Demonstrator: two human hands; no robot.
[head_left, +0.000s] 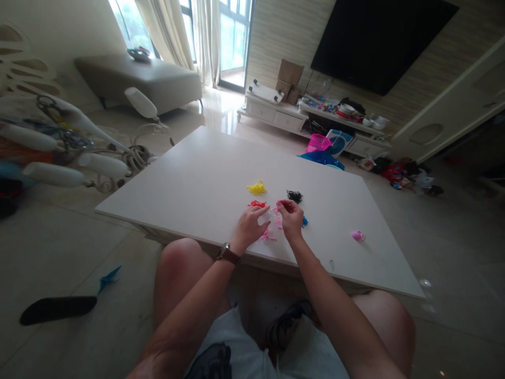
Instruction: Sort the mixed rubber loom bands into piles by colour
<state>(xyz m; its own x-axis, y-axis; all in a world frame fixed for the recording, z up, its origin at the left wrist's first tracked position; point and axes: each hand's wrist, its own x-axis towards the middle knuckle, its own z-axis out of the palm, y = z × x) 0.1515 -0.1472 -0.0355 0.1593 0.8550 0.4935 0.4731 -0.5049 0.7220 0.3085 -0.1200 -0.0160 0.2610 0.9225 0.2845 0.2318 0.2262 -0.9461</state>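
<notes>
My left hand [251,226] curls around a small clear plastic piece [270,215], perhaps a little container, just above the white table [189,173]. Close beside it, my right hand [291,218] has thumb and finger pinched at a small pink piece [278,206]. Loose pink pieces [269,235] lie beneath and between both hands. Beyond my left hand sit a red pile [257,203] and a yellow pile [256,187] of small pieces. A black pile [294,196] lies past my right hand, which partly hides a blue pile [305,221].
A pink-purple object [358,236] rests on the table's right side, and a small clear scrap [332,264] lies near the front edge. Lamp-like white fittings [104,164] stand at the left. Beyond the table are a pink basket [319,142] and a TV cabinet [272,113].
</notes>
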